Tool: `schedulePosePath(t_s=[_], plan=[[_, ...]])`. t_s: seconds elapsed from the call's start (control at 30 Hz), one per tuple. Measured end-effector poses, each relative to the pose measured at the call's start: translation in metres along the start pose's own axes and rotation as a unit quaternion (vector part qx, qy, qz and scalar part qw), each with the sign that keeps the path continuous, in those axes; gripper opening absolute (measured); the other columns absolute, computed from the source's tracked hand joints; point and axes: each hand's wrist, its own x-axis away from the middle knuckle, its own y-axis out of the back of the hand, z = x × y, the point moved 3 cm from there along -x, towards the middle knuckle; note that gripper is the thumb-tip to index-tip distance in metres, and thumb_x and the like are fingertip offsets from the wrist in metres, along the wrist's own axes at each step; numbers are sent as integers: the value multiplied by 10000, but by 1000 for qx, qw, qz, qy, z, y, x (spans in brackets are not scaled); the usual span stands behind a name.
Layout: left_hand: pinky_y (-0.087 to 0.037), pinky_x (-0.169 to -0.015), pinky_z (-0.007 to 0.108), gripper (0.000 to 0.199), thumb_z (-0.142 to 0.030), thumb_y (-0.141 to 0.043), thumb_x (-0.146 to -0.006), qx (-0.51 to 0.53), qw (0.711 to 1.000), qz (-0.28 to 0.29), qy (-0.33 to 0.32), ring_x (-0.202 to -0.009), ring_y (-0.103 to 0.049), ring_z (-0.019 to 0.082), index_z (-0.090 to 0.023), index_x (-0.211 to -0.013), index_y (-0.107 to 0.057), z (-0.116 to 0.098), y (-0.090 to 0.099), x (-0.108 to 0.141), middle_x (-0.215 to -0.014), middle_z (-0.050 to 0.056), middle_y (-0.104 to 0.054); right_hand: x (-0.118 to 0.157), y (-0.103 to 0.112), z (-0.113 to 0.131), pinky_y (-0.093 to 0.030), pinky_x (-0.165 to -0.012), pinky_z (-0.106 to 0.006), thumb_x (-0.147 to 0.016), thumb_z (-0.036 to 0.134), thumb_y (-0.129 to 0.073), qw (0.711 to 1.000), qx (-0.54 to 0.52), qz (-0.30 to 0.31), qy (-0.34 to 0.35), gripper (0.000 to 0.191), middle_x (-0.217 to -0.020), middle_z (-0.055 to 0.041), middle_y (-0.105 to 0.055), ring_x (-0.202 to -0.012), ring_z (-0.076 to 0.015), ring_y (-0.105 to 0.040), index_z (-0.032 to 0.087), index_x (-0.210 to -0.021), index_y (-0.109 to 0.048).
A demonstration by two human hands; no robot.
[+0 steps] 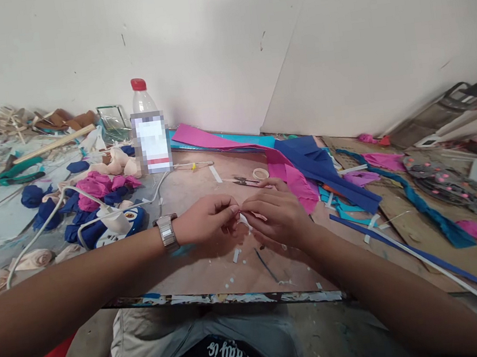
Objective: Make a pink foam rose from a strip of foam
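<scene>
My left hand [209, 220], with a metal-band watch [167, 232] on its wrist, has its fingers pinched together above the table's middle. My right hand [276, 213] meets it there, fingertips closed against the left ones. Between them shows a small white scrap [244, 219]; the fingers mostly hide whatever else they grip. Just beyond the right hand lie small thread snips [245, 181] and a ring of pale tape [260, 173]. Small white strips [236, 255] and a thin dark strip [266, 265] rest on the table below the hands.
A red-capped bottle [150, 134] stands at the back beside a phone-like blurred patch. Blue power strip [118, 228], white cable and crumpled fabric flowers [94, 190] crowd the left. Pink strips [216, 138] and blue strips [319, 168] spread rightward. Green-handled pliers [20, 170] lie far left.
</scene>
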Motion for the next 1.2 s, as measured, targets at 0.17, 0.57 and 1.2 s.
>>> schedulePosePath(t_s=[0.17, 0.57, 1.2], plan=[[-451, -714, 262, 326, -372, -464, -1037, -224, 967, -81, -88, -725, -637, 137, -171, -866, -656, -8, 3, 5, -782, 18, -712, 0, -2, -1, -446, -959, -409, -939, 198, -677, 998, -21, -26, -51, 64, -758, 18, -755, -675, -157, -653, 243, -896, -663], [-445, -706, 296, 288, -286, -413, -1046, -507, 833, -82, -205, -779, -664, 175, -184, -1029, -682, -6, 1, 12, -893, 53, -734, -2, -4, 1, -426, -913, -376, -894, 169, -613, 991, -81, 5, -105, 84, -747, 23, -707, -711, -171, -621, 231, -839, -623], [-478, -680, 262, 369, -487, -565, -972, 1, 1000, -20, -11, -684, -614, 130, -147, -848, -632, -2, 1, 1, -750, 36, -676, 0, -3, -1, -403, -964, -421, -940, 199, -627, 997, -33, 7, -66, 74, -770, 3, -740, -714, -176, -644, 226, -875, -647]])
